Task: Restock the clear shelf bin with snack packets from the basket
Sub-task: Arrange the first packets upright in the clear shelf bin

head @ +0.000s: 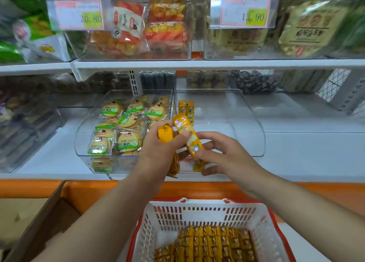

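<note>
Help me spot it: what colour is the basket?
White basket with a red rim; head view.

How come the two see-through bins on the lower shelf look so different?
The left bin is packed; the right bin is nearly bare. The left bin holds round green-labelled biscuits; the right bin only two yellow packets at its back. Both are clear with curved fronts.

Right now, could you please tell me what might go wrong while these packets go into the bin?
1. The left hand holds a bundle of yellow packets while the right hand pinches one; others could slip out.
2. The green biscuit bin adjoins the clear bin; a packet could land there.
</note>
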A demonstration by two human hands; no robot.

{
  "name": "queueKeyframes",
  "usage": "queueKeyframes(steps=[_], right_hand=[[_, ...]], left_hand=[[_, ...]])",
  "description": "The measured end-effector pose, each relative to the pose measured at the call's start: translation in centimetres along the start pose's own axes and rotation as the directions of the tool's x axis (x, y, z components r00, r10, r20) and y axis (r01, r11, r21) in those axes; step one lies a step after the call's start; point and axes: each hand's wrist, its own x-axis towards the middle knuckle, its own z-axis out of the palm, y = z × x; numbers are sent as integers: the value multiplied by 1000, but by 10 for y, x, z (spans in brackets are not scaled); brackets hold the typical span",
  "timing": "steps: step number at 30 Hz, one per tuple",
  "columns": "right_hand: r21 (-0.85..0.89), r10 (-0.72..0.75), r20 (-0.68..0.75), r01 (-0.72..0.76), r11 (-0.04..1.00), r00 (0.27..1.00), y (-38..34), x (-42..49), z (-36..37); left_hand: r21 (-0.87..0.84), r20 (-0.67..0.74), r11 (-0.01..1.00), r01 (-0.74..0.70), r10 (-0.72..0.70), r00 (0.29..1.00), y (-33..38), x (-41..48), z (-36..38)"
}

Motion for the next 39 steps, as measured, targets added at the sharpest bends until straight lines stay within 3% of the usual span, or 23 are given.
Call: queueKeyframes(steps=[6, 11, 18, 21, 23, 26, 29, 35, 39], right_hand=[[298, 66, -119, -28, 954, 991, 1, 7, -5], [316, -2, -366, 126, 940, 931, 6, 17, -12], [362, -14, -389, 167, 917, 921, 4, 30, -19], [231, -73, -382, 172, 958, 921, 0, 45, -27], [27, -167, -390, 192, 981, 905, 0, 64, -35], [-247, -270, -388, 183, 952, 881, 9, 106, -47], [-445, -282, -363, 100, 890, 888, 21, 154, -58], [-661, -232, -312, -35, 750, 921, 30, 230, -68], [-678, -174, -310, -89, 729, 935, 32, 256, -70]], left_hand=[[146, 0, 988, -52, 53, 999, -2, 4, -2], [232, 45, 972, -48, 38, 998, -6, 6, -5], [337, 102, 938, -79, 47, 994, -7, 10, -14], [391, 102, 917, -85, 49, 994, -7, 14, -21], [405, 82, 912, -65, 35, 996, -5, 18, -28], [367, 82, 930, -25, -6, 997, -3, 26, -41], [357, 108, 933, -41, 3, 994, -2, 29, -50], [338, 92, 939, -58, 29, 995, -8, 38, -57], [346, 50, 937, -55, 40, 998, -12, 44, -63]])
